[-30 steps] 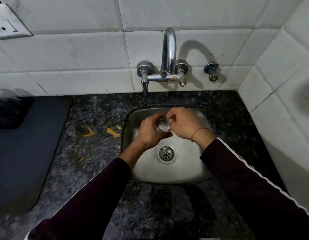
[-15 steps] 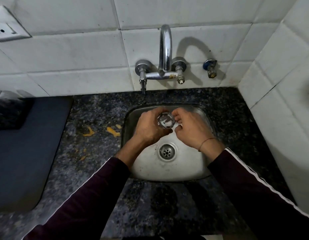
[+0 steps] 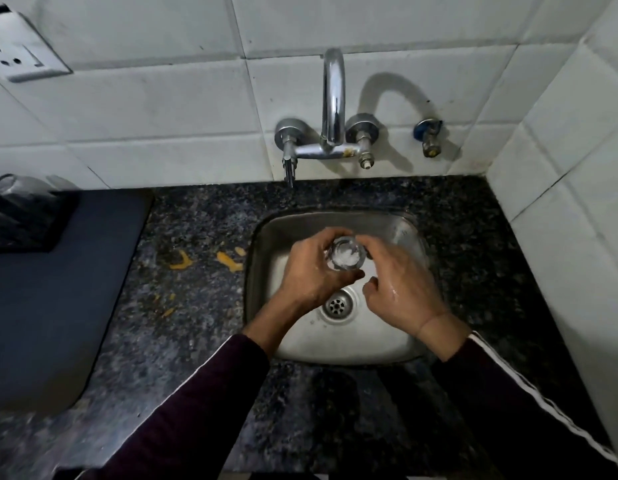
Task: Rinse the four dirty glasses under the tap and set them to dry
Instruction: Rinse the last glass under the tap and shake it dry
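Observation:
A clear glass (image 3: 346,253) stands upright over the steel sink (image 3: 262,265), mouth toward me, with water frothing inside it. My left hand (image 3: 311,268) is wrapped around its left side and holds it. My right hand (image 3: 401,289) is wet; its fingertips rest against the glass's right side, the other fingers loosely curled. The glass sits below the chrome tap (image 3: 333,98) on the tiled wall. The drain (image 3: 337,305) shows just under my hands. No other glass is in view.
Black granite counter (image 3: 196,306) surrounds the sink, with orange scraps (image 3: 228,261) left of it. A dark mat (image 3: 51,289) covers the left side, a black bag (image 3: 20,216) at its far end. White tiled wall (image 3: 577,202) closes the right. A blue valve (image 3: 428,136) sticks out right of the tap.
The glass has turned from tilted between both hands to upright with its mouth up. My right hand has slid off toward the right side.

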